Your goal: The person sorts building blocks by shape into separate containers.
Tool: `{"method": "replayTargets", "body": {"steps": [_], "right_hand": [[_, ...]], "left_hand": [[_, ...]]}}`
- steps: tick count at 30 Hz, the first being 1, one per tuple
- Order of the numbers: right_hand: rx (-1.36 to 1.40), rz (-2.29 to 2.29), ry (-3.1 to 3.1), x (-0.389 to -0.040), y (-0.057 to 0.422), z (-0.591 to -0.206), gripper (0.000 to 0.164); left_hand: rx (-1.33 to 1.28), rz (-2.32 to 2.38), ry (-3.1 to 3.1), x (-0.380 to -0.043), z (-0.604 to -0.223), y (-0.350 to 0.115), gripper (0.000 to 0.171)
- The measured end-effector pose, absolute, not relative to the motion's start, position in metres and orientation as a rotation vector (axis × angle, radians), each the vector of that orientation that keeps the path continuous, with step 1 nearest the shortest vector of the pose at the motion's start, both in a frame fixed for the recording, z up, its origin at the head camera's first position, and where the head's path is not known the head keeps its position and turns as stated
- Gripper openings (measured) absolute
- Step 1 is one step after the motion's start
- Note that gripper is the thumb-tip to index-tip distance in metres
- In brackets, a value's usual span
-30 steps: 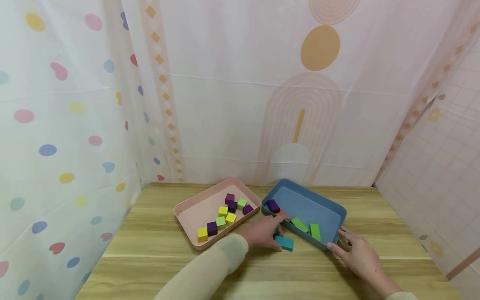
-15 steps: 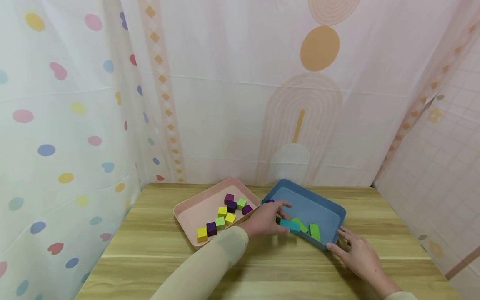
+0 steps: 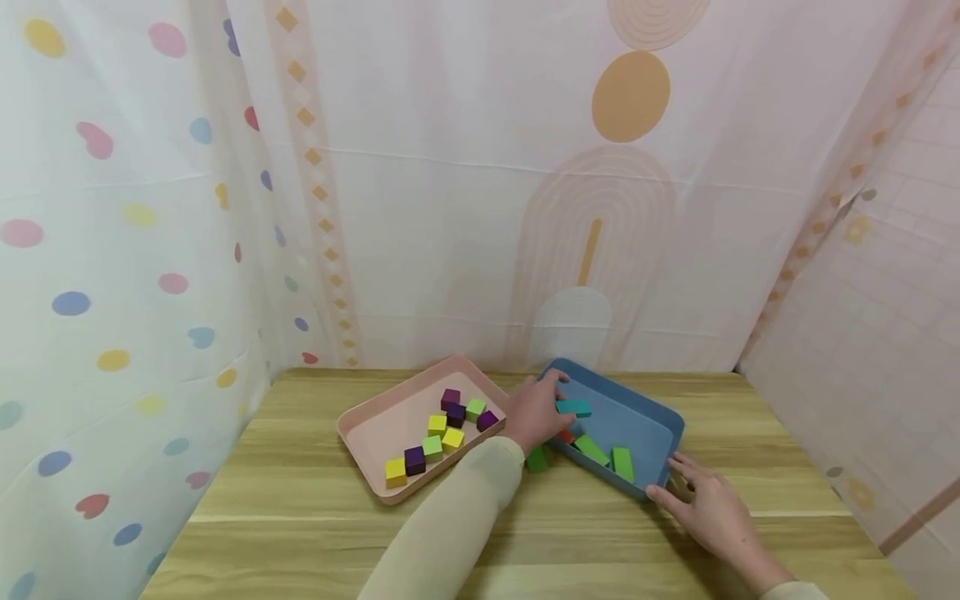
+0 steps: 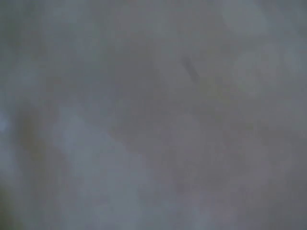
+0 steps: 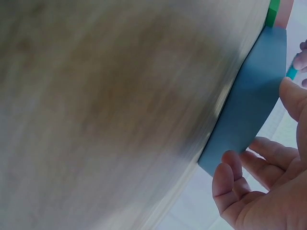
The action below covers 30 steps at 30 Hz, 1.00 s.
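In the head view my left hand (image 3: 557, 405) pinches a teal block (image 3: 574, 407) and holds it over the far left part of the blue tray (image 3: 651, 412). Two green blocks (image 3: 592, 450) and a small red piece (image 3: 566, 436) lie in that tray. My right hand (image 3: 678, 487) lies open on the table with its fingertips against the tray's near right corner. In the right wrist view the fingers (image 5: 230, 177) touch the tray's blue outer wall (image 5: 249, 110). The left wrist view is a grey blur.
A pink tray (image 3: 375, 429) left of the blue one holds several yellow, purple and green cubes (image 3: 444, 433). One green block (image 3: 536, 458) lies on the wooden table (image 3: 300, 500) beside the blue tray. Patterned curtains close in the back and both sides.
My left hand lifted the teal block from the table in front of the blue tray and carried it over the tray to its far left. The right hand stayed at the tray's corner.
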State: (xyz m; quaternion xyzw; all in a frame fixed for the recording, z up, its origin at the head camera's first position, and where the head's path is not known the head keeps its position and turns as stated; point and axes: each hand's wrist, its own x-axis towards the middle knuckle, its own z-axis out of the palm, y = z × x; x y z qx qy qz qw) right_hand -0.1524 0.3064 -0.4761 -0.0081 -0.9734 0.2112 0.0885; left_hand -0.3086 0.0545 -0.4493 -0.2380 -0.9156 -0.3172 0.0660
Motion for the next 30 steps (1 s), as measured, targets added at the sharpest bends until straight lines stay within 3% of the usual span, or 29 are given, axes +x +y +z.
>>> {"method": "replayTargets", "body": {"steps": [10, 17, 25, 30], "right_hand": [[-0.041, 0.657, -2.911, -0.15, 0.3, -0.474, 0.078], [-0.02, 0.67, -2.902, -0.153, 0.298, -0.473, 0.078], [-0.025, 0.652, -2.907, -0.151, 0.297, -0.473, 0.08], [-0.023, 0.648, -2.91, -0.15, 0.298, -0.473, 0.081]], "left_hand": [[-0.666, -0.63, -2.769, -0.309, -0.469, 0.066, 0.051], [-0.666, -0.569, -2.747, -0.303, -0.467, 0.065, 0.034], [-0.665, -0.623, -2.721, -0.309, -0.47, 0.049, 0.033], [-0.717, -0.733, -2.746, -0.314, -0.466, 0.028, 0.044]]}}
